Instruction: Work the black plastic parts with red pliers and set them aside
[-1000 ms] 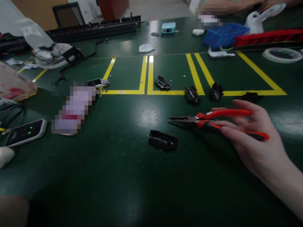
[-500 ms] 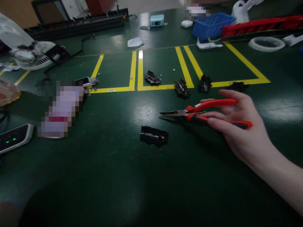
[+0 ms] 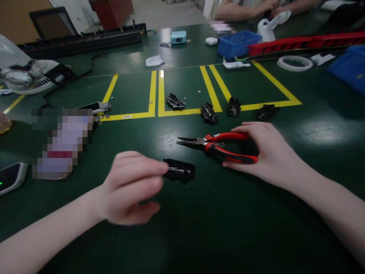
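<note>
My right hand [image 3: 264, 154] is wrapped around the spread red-and-black handles of the needle-nose pliers [image 3: 216, 146]. The pliers' jaws point left, slightly parted, over the green table. My left hand [image 3: 135, 186] reaches in from the lower left with curled fingers and the thumb apart, nothing visible between them. Its index fingertip overlaps the left end of a black plastic part [image 3: 181, 171]; whether they touch I cannot tell. Farther back lie similar black pieces: one by the left yellow line [image 3: 175, 101], one ribbed [image 3: 209, 113], one upright [image 3: 234, 107] and one flat [image 3: 268, 112].
A phone-like object [image 3: 64, 146], blurred out, lies left, with small metal rings beside it. Behind are a white fan [image 3: 31, 76], a light-blue device [image 3: 178, 37], a blue bin [image 3: 238, 43], a tape roll [image 3: 295, 63] and a red strip [image 3: 308, 42]. A person's arms [image 3: 245, 10] show at the back.
My left hand has come into view and moved up to the black part. The right hand's fingers have closed more around the pliers' handles. The view has shifted slightly.
</note>
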Demonstrator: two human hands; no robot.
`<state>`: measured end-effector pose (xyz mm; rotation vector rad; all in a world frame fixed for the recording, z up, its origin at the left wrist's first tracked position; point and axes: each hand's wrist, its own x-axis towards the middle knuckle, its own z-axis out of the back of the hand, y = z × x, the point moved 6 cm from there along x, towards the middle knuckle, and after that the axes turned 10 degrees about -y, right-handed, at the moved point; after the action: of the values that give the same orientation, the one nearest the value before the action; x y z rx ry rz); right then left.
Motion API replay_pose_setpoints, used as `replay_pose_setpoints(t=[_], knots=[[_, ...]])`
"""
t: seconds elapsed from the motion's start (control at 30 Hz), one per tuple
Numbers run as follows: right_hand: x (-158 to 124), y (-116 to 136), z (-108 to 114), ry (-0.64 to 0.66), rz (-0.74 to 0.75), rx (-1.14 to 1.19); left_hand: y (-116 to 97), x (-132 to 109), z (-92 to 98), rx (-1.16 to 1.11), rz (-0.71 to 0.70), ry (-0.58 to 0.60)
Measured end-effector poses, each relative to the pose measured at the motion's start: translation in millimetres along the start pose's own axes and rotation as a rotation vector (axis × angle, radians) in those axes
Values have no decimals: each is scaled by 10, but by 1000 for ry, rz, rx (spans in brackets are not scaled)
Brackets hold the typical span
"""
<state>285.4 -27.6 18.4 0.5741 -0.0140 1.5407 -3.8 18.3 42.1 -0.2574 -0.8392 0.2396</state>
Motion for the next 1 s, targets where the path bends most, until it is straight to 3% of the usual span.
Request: replay_pose_setpoints(t=[0.17, 0.3, 0.5, 0.67, 0.83, 1.0], knots=[[-34, -1, -18, 32, 39, 27, 26, 165, -359, 102, 43, 387], [-49, 3, -38, 60, 28, 70, 62, 260, -550, 102, 31, 507], [-58, 59, -24, 119, 34, 91, 163, 379, -684, 87, 8, 500], [-33, 206, -49, 161, 139, 36, 195, 399, -729, 65, -21, 489], [13, 339, -135, 106, 171, -33, 216, 381, -714, 40, -23, 462], [-10, 345, -74, 42, 149, -40, 271, 364, -648, -58, 94, 430]])
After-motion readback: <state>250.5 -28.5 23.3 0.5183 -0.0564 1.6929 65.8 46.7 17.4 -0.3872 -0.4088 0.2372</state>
